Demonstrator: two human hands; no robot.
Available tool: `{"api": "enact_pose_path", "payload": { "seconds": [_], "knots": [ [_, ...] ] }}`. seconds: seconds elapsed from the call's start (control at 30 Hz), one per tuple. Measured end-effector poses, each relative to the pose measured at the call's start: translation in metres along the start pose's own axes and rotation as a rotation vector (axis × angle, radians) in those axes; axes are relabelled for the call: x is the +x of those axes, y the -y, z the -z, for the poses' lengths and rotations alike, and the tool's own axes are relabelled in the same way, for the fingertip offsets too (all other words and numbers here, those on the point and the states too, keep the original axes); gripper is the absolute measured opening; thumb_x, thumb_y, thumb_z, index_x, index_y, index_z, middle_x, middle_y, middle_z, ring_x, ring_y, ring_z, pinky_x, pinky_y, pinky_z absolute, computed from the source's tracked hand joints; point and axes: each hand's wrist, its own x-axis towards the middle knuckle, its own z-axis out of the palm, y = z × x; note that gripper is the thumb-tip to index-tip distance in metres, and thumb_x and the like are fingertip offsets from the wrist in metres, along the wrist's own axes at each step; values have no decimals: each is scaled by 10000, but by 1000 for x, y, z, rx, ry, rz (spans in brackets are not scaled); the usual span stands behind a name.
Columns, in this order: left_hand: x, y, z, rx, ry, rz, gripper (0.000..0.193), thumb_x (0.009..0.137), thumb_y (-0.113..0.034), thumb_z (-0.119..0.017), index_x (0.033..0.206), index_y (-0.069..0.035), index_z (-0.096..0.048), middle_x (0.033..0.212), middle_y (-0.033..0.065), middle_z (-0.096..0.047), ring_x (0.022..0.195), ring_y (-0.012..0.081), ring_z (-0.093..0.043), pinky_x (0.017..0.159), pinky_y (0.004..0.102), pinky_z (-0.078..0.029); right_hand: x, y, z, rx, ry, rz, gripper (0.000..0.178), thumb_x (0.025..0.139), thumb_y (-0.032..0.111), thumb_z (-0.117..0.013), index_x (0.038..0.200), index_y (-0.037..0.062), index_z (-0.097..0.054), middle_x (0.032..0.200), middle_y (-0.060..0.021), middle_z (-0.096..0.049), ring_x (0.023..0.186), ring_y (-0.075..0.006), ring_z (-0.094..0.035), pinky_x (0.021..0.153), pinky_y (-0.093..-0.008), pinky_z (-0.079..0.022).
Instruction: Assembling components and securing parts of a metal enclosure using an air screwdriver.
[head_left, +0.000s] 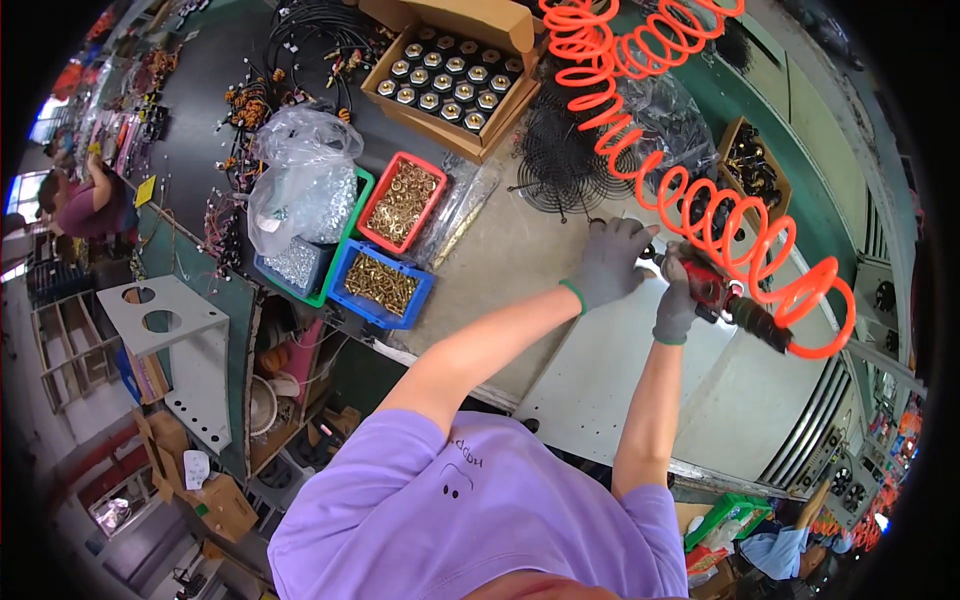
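My right hand (676, 303), in a grey glove, is closed round a red and black air screwdriver (708, 290). The tool lies nearly level, its dark tip pointing left toward my other hand. An orange coiled air hose (735, 235) runs to its back end. My left hand (612, 262), gloved too, rests palm down with fingers apart at the far part of a pale grey metal panel (600, 365). Small dark parts show by its fingertips; I cannot make out their kind. Just beyond it lie black wire fan guards (565, 150).
Left of my arm stand a red bin (440, 190) of brass-coloured fasteners, a blue bin (345, 308) of screws and a green tray (363, 190) with bagged silvery hardware. Farther back is a carton (480, 152) of black parts. Another carton (783, 190) sits at right.
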Motion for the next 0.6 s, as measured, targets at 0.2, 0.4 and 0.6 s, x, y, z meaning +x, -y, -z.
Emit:
{"api": "enact_pose_path", "payload": {
  "seconds": [0.2,0.4,0.6],
  "knots": [
    [-57,-4,36,-752,55,-152,460,839,-234,-628,1252,-69,-513,1097,86,-564,1108,251,-497,954,457,-374,-59,49,-51,-38,407,-160,462,810,108,-633,1234,35,-464,1197,-79,-519,1107,-221,-518,936,-374,-458],
    [-139,58,161,-407,-245,177,416,827,-102,-619,1222,-48,-500,1141,103,-563,1061,197,-535,960,345,-420,-93,96,-64,-748,690,288,655,715,242,-689,1301,90,-439,1243,-160,-500,1169,-362,-456,990,-474,-377],
    [-113,101,250,-1053,-441,419,339,735,7,-597,1061,-42,-515,964,57,-566,879,191,-567,879,443,-466,-139,36,72,-1046,38,-45,630,723,238,-681,1285,64,-454,1269,-164,-491,1177,-359,-460,999,-435,-380]
  ]
}}
